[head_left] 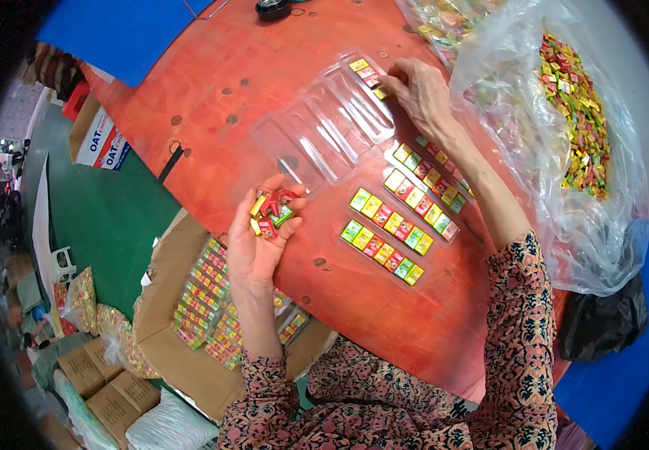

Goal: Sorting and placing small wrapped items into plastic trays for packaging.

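Note:
My left hand (255,251) is cupped palm up over the table's near left side. In its curled fingers lies a small heap of wrapped candies (270,213), red, yellow and green. At the far side my right hand (422,94) has its fingertips pinched down at the end slot of a clear plastic tray (317,127). A short row of candies (366,73) lies in that slot, and the piece under my fingertips is partly hidden. The tray's other slots hold no candies. Nearer to me, several filled clear strips (388,225) lie side by side, their candies in neat rows.
On the right a large clear plastic bag (576,127) holds a heap of loose candies. Below the table's left edge stands an open cardboard box (163,289) with filled strips in it. A black bag (604,319) hangs at the right, and a dark round object (272,9) sits at the far edge.

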Motion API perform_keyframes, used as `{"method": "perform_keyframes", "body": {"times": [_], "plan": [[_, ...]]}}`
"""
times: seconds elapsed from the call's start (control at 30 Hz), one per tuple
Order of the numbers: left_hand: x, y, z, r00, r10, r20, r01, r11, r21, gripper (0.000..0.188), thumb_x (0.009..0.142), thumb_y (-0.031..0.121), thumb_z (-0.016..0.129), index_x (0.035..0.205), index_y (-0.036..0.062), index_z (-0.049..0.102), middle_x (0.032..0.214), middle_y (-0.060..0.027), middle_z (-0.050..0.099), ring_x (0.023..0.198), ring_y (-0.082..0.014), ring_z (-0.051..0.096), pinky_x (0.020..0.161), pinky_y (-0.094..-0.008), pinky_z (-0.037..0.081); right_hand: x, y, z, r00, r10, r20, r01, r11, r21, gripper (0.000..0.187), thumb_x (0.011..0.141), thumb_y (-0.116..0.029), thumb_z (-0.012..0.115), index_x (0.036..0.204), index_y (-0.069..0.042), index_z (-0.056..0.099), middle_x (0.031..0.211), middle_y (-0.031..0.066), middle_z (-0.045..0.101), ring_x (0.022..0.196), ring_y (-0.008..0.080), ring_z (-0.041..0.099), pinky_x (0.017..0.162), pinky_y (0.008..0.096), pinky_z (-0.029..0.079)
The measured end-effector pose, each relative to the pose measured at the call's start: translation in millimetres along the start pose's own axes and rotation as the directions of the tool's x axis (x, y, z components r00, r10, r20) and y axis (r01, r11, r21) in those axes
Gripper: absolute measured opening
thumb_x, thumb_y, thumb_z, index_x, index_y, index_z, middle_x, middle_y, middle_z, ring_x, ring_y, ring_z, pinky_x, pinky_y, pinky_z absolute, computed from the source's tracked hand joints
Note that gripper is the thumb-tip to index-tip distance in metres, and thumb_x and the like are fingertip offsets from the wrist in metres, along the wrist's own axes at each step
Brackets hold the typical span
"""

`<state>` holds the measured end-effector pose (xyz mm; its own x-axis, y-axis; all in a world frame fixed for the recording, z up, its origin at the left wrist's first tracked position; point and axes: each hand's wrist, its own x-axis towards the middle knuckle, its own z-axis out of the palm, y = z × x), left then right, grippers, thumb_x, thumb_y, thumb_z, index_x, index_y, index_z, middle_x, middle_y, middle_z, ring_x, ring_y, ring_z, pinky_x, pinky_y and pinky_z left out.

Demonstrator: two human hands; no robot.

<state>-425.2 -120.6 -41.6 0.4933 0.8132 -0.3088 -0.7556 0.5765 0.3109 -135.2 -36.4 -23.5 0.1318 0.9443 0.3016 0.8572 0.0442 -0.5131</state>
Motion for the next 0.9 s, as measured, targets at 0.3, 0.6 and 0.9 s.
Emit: {"method": "perform_keyframes", "body": {"times": [0.3,0.6,0.9], "plan": [[-2,2,-3,1.000,0.006,-0.001,-0.006,1.000,0.009,0.040,0.094,0.026,0.034,0.117,-0.0060,0.043,0.108,-0.0283,0.051,0.092,-0.0337,0.058,0.069,-0.0382,0.056,-13,11,3,0.979,-0.195,-0.056,0.194,0.981,-0.030,0.019,0.074,-0.013,0.061,0.086,0.001,0.058,0.079,0.0144,0.058,0.075,0.0293,0.057,0.067,0.0369,0.045],[-1,2,-2,1.000,0.007,0.008,-0.007,1.000,0.018,0.040,0.094,0.025,0.033,0.116,-0.0070,0.042,0.108,-0.0289,0.051,0.093,-0.0341,0.058,0.070,-0.0385,0.056,-14,12,6,0.966,-0.236,-0.110,0.213,0.959,-0.184,0.019,0.074,-0.019,0.063,0.074,-0.002,0.054,0.073,0.0115,0.057,0.071,0.0295,0.056,0.062,0.0384,0.043],[0,-1,-1,1.000,0.017,0.021,-0.017,0.999,0.030,0.040,0.094,0.024,0.033,0.117,-0.0074,0.042,0.108,-0.0299,0.051,0.093,-0.0343,0.058,0.070,-0.0384,0.056,-15,2,3,0.980,-0.158,-0.122,0.122,0.957,-0.262,0.028,0.074,-0.030,0.065,0.070,-0.005,0.056,0.065,0.0120,0.057,0.063,0.0287,0.057,0.054,0.0384,0.043]]}}
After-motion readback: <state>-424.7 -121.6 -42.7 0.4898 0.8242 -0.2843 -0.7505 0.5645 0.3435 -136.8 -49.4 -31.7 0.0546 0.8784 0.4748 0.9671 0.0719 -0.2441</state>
